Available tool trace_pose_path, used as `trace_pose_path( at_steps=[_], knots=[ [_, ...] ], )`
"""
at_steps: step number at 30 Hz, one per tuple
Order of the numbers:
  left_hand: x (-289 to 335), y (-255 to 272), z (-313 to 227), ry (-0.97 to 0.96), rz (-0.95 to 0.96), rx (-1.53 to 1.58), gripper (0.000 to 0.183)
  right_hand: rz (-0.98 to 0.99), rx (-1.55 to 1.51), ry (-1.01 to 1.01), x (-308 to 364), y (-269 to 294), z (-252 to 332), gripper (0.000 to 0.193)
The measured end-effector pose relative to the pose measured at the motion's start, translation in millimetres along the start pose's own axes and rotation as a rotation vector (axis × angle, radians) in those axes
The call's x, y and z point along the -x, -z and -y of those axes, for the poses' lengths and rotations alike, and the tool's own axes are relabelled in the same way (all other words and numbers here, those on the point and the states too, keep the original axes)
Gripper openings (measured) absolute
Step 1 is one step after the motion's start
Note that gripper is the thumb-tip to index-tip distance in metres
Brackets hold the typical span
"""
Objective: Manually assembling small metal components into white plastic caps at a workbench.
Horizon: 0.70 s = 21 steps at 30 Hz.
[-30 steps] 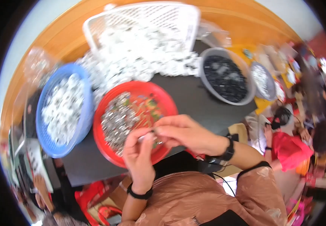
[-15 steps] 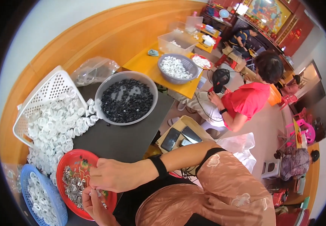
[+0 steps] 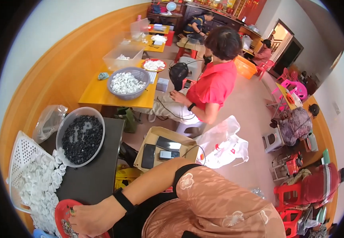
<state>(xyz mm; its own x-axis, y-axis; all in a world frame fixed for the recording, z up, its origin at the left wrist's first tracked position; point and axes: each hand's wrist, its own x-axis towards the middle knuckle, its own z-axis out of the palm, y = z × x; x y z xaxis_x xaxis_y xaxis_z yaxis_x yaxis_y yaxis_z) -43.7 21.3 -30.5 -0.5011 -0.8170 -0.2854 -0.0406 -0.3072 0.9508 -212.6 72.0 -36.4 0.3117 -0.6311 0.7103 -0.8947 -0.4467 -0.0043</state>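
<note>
My right hand (image 3: 91,220) is over the red tray (image 3: 58,212) at the lower left, its back turned up and its fingers curled down. The fingertips are hidden, so anything between them does not show. Small metal parts (image 3: 66,228) lie in the tray beside the hand. My left hand is out of the picture. Beyond the tray spreads a heap of white plastic pieces (image 3: 41,180), spilling from a tipped white basket (image 3: 18,152). A sliver of a blue basket (image 3: 41,233) shows at the lower edge.
A tub of black pieces (image 3: 82,139) stands on the dark table (image 3: 86,182). Right of it, a cardboard box (image 3: 141,158) holds phones. A co-worker in a red shirt (image 3: 215,85) sits ahead, near a yellow table (image 3: 94,93) with a grey basin (image 3: 126,96) of white pieces.
The view has swung up and to the right, so the tray and basket sit lower in it. My left hand, earlier touching the right over the tray, has left the picture.
</note>
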Motion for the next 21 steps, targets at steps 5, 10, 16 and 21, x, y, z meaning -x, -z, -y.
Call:
trace_pose_path(
  at_steps=[5,10,16,21],
  knots=[
    [-24,22,35,-0.184,0.191,0.111,0.046,-0.016,-0.092,-0.203,-2,5,5,0.025],
    [11,-23,-1,-0.073,0.167,0.122,0.049,-0.008,-0.277,-0.392,1,-6,8,0.024],
    [-18,16,25,-0.1,0.255,0.188,0.044,0.043,-0.348,-0.404,-12,1,9,0.019],
    [-17,12,13,0.011,0.319,0.229,0.042,-0.043,-0.278,-0.381,-19,-5,3,0.029]
  ],
)
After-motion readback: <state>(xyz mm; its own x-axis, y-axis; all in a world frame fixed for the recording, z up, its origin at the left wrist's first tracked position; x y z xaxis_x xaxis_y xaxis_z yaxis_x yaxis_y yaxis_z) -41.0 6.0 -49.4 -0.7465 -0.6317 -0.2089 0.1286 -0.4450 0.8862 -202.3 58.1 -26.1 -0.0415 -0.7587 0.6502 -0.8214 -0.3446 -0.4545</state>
